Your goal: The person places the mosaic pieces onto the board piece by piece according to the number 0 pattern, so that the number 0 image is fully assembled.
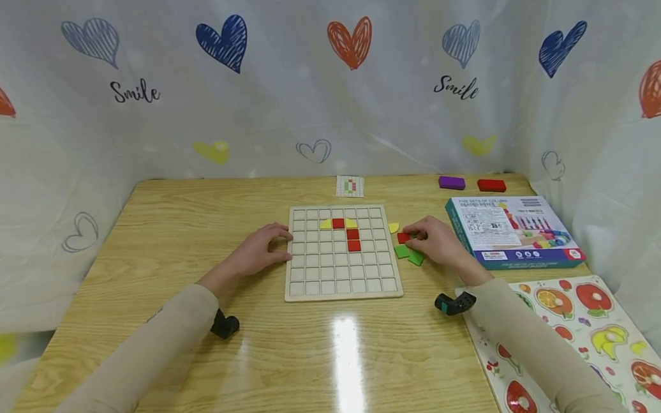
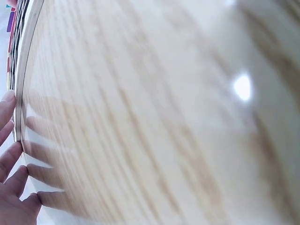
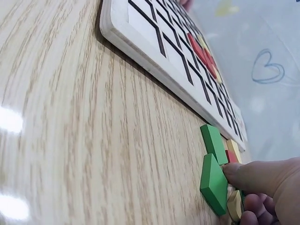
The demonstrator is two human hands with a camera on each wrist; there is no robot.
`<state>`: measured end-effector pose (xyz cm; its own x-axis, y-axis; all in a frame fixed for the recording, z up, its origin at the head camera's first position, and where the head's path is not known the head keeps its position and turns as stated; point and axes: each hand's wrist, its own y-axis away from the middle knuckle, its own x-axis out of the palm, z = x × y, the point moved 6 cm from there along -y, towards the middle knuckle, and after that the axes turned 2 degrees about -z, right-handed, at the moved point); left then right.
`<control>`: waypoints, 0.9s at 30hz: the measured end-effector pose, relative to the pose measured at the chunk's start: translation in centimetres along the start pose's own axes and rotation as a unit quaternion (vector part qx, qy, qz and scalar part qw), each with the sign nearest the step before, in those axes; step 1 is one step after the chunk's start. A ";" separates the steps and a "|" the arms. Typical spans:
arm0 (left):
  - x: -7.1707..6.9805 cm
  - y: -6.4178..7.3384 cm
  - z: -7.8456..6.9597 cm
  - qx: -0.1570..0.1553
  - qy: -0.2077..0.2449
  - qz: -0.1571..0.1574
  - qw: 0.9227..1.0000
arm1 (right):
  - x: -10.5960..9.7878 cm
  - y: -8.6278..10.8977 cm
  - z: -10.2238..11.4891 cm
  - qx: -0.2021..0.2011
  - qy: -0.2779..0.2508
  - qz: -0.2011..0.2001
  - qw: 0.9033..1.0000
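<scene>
A square wooden grid board point(image 1: 344, 293) lies on the table with red square tiles point(image 1: 353, 234) and yellow pieces point(image 1: 326, 224) set in some of its cells. My left hand point(image 1: 261, 248) rests at the board's left edge, fingertips and thumb touching the rim, fingers relaxed. Right of the board, my right hand point(image 1: 432, 241) pinches a red tile point(image 1: 403, 237) between thumb and forefinger. Green pieces point(image 3: 214, 183) lie just under that thumb, and a yellow rounded piece point(image 1: 393, 227) sits beyond them. The right wrist view shows the red tile partly hidden behind the thumb.
A small pattern card point(image 1: 349, 186) lies behind the board. Purple point(image 1: 451, 182) and red point(image 1: 491, 185) blocks lie at the back right. A boxed bead set point(image 1: 516, 230) stands right of my right hand, and a fruit puzzle board point(image 1: 581, 336) lies under my right forearm.
</scene>
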<state>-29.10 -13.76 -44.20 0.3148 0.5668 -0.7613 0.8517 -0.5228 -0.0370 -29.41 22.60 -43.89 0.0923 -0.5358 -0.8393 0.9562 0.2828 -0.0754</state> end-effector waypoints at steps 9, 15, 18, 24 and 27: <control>0.0 0.0 -0.1 -0.004 0.004 0.000 1.000 | -0.1 0.2 0.2 -0.018 0.014 -0.008 1.000; -0.1 0.1 -0.3 -0.007 0.005 0.001 1.000 | 0.0 0.2 0.3 -0.022 0.024 -0.006 0.999; -0.1 0.1 -0.3 -0.005 0.005 0.001 1.000 | 0.0 0.3 0.3 -0.022 0.025 -0.006 0.999; -0.1 0.1 -0.3 -0.007 0.005 0.002 1.000 | -0.3 0.3 0.1 0.003 -0.005 -0.006 1.000; -0.1 0.2 -0.3 -0.007 0.005 0.001 1.000 | -0.6 0.3 0.2 0.015 -0.020 -0.008 1.000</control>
<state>-28.87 -13.72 -43.90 0.3208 0.5718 -0.7551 0.8568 -0.5151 -0.0260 -29.09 22.84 -43.25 0.0877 -0.5718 -0.8157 0.9654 0.2506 -0.0719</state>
